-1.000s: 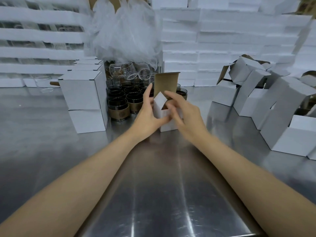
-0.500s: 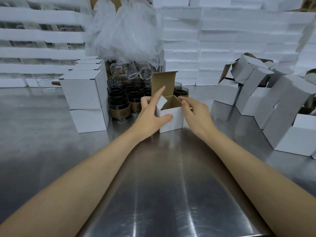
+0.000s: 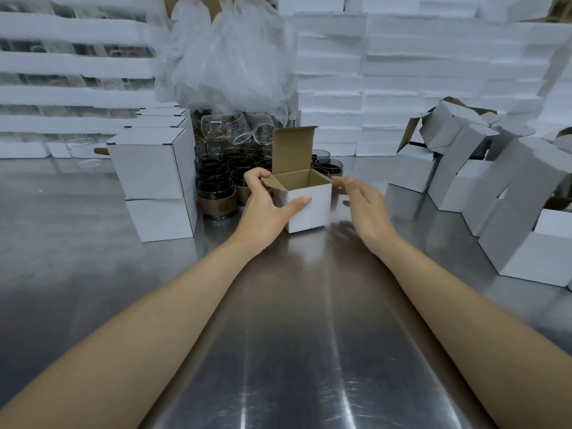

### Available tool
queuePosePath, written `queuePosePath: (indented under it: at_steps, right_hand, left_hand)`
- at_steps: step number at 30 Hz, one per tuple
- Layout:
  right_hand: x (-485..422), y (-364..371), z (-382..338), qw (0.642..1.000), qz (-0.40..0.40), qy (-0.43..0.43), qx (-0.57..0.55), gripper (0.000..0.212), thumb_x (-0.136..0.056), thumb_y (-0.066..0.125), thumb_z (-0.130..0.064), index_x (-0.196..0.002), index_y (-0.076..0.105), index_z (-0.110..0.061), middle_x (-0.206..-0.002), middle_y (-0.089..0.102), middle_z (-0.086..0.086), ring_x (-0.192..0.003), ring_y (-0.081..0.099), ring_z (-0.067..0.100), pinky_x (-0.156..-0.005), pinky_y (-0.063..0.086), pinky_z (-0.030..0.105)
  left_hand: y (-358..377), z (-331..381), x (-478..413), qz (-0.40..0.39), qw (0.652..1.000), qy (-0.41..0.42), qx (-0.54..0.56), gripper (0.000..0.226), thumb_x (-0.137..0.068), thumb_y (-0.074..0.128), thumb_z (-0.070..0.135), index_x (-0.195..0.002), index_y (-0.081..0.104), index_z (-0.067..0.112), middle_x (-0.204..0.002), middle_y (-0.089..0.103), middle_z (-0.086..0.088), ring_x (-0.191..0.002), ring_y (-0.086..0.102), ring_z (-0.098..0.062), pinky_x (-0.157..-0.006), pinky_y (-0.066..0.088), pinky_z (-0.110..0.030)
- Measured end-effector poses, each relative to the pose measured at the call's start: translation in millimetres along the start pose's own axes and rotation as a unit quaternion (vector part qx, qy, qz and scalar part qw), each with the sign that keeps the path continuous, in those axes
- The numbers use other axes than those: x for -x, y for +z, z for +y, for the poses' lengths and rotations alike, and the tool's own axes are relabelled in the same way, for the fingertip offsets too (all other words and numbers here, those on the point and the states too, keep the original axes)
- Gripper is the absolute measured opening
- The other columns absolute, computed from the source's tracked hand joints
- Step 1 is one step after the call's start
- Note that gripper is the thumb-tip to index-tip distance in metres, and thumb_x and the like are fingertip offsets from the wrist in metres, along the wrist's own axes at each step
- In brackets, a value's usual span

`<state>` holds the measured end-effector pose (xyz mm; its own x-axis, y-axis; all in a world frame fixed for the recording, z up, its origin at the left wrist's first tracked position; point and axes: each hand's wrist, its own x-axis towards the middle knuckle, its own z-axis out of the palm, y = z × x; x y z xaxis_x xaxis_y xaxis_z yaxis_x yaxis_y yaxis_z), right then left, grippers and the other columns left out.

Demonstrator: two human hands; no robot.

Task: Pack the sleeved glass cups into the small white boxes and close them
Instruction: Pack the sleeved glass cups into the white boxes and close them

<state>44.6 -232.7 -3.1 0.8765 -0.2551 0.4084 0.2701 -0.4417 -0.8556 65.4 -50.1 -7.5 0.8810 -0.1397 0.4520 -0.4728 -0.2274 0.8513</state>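
Observation:
A small white box [image 3: 311, 209] stands open on the steel table, its brown lid flap upright and nothing visible inside. My left hand [image 3: 266, 205] grips its left side, thumb on the front face and fingers curled over the left flap. My right hand [image 3: 360, 205] hovers just right of the box with relaxed fingers, its fingertips near the top right corner. Several sleeved glass cups [image 3: 216, 196], dark with brown sleeves, stand packed together behind and left of the box.
Two closed white boxes [image 3: 154, 181] are stacked at the left, more behind them. A heap of open white boxes [image 3: 495, 187] lies at the right. Clear bare glasses [image 3: 235, 128] and plastic wrap sit behind the cups. White foam trays [image 3: 402, 72] wall the back.
The box's side flaps were spread outward and it now stands fully open. My right hand has let go of its right edge and drawn slightly away. My left hand shifted to hold the left side.

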Motion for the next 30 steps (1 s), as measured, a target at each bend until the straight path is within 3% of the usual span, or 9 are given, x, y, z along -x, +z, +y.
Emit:
queuePosePath:
  at_steps: [2,4,6,8,14,17,20,24,30]
  right_hand:
    - [-9,-4,7,0.996,0.046,-0.030,0.065,0.034,-0.101,0.036,-0.014,-0.126,0.060,-0.015,-0.126,0.057,-0.004,-0.120,0.052,0.020,-0.100,0.036,0.020]
    - [-16,-5,15,0.984,0.007,-0.052,0.168,0.049,-0.095,0.041,-0.004,-0.143,0.042,-0.018,-0.152,0.031,0.004,-0.134,0.037,0.023,-0.108,0.031,0.026]
    - [-18,0,19,0.962,-0.070,-0.057,0.258,0.063,-0.094,0.047,-0.011,-0.151,0.024,-0.030,-0.160,0.000,0.004,-0.141,0.023,0.026,-0.109,0.033,0.039]
    - [-16,4,21,0.933,-0.119,-0.080,0.330,0.066,-0.095,0.051,-0.027,-0.151,0.018,-0.038,-0.160,-0.009,-0.002,-0.141,0.019,0.026,-0.104,0.035,0.045]
    - [-16,3,22,0.960,-0.081,-0.081,0.257,0.046,-0.091,0.058,-0.035,-0.132,0.039,-0.026,-0.147,0.022,0.003,-0.127,0.038,0.026,-0.096,0.041,0.042]
    - [-16,3,20,0.972,-0.084,-0.052,0.215,0.039,-0.090,0.062,-0.035,-0.115,0.034,-0.025,-0.131,0.041,0.005,-0.104,0.052,0.024,-0.086,0.044,0.039]
    - [-15,2,18,0.980,-0.072,-0.039,0.181,0.039,-0.087,0.065,-0.027,-0.105,0.031,-0.024,-0.116,0.052,0.002,-0.104,0.052,0.022,-0.086,0.044,0.039]
    - [-16,-1,16,0.991,-0.031,0.007,0.132,0.040,-0.079,0.068,-0.020,-0.102,0.035,-0.022,-0.095,0.054,-0.007,-0.091,0.055,0.017,-0.072,0.038,0.030]
    - [-16,-1,15,0.985,-0.013,0.053,0.162,0.049,-0.078,0.076,-0.035,-0.103,0.036,-0.021,-0.114,0.039,0.002,-0.092,0.051,0.018,-0.077,0.046,0.033]
  left_hand:
    - [-1,2,-1,0.038,0.999,-0.012,0.024,0.061,-0.083,0.075,0.030,-0.113,0.022,0.021,-0.113,0.052,-0.004,-0.108,0.057,-0.025,-0.094,0.048,-0.051]
    - [-2,3,-1,0.073,0.996,-0.018,0.056,0.059,-0.085,0.073,0.029,-0.114,0.022,0.021,-0.114,0.052,-0.005,-0.110,0.057,-0.027,-0.093,0.048,-0.054]
    - [-3,3,-1,0.101,0.993,-0.015,0.052,0.058,-0.086,0.072,0.029,-0.115,0.022,0.023,-0.115,0.052,-0.006,-0.109,0.056,-0.026,-0.095,0.047,-0.051]
    - [-4,2,-3,0.116,0.992,-0.014,0.047,0.058,-0.086,0.071,0.028,-0.114,0.022,0.022,-0.116,0.052,-0.009,-0.108,0.056,-0.026,-0.097,0.046,-0.047]
    - [-4,-2,-5,0.121,0.990,-0.023,0.064,0.057,-0.086,0.072,0.027,-0.114,0.022,0.023,-0.113,0.053,-0.001,-0.106,0.058,-0.019,-0.092,0.049,-0.035]
    - [-2,-3,-5,0.103,0.993,-0.014,0.049,0.058,-0.086,0.072,0.027,-0.115,0.022,0.023,-0.105,0.051,0.009,-0.099,0.057,-0.009,-0.086,0.048,-0.026]
    - [-2,-4,-5,0.088,0.995,-0.016,0.038,0.059,-0.085,0.073,0.026,-0.116,0.022,0.023,-0.103,0.048,0.015,-0.098,0.055,-0.004,-0.084,0.045,-0.021]
    - [-1,-4,-5,0.071,0.997,-0.017,0.025,0.060,-0.083,0.074,0.026,-0.117,0.024,0.025,-0.104,0.051,0.018,-0.103,0.055,-0.009,-0.087,0.043,-0.016]
    - [-3,-6,-5,0.037,0.999,-0.012,0.011,0.071,-0.081,0.077,0.026,-0.132,0.028,0.026,-0.124,0.059,0.004,-0.116,0.056,-0.011,-0.097,0.042,-0.021]
